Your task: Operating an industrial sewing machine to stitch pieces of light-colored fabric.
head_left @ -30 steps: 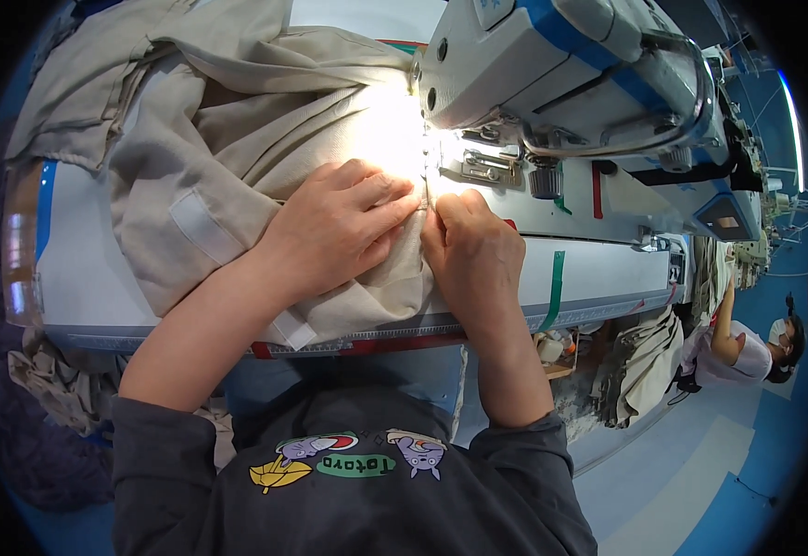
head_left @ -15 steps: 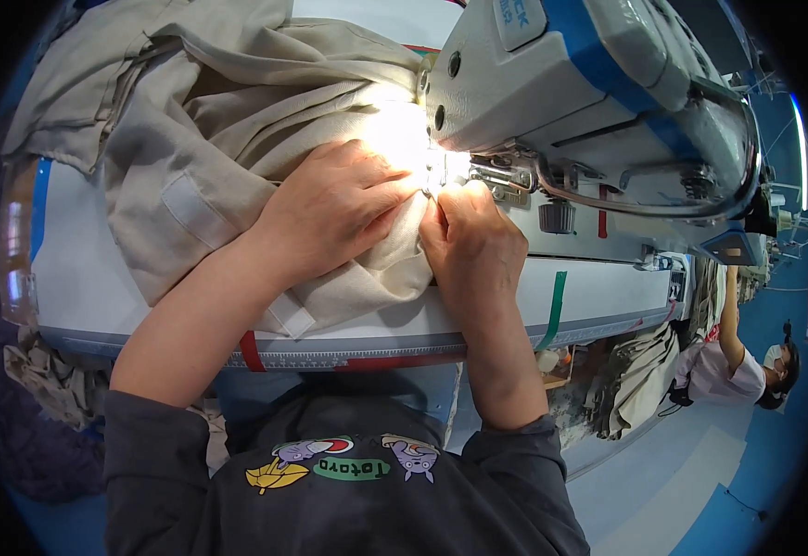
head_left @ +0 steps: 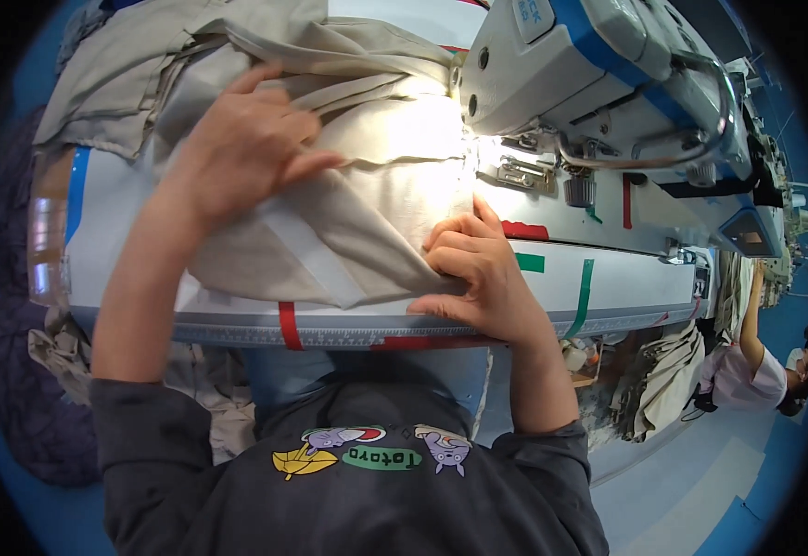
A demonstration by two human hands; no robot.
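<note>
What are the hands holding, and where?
Both hold the beige cloth: left hand grips a bunched fold near its top, right hand pinches its lower edge.

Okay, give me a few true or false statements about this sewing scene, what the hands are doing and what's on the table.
1. The left hand rests on the beige fabric. True.
2. The right hand holds scissors. False: it presses the fabric's edge near the table front.
3. The sewing machine is white and blue. True.
4. The fabric is bright red. False: it is beige.
5. Another person is at the right edge. True.
</note>
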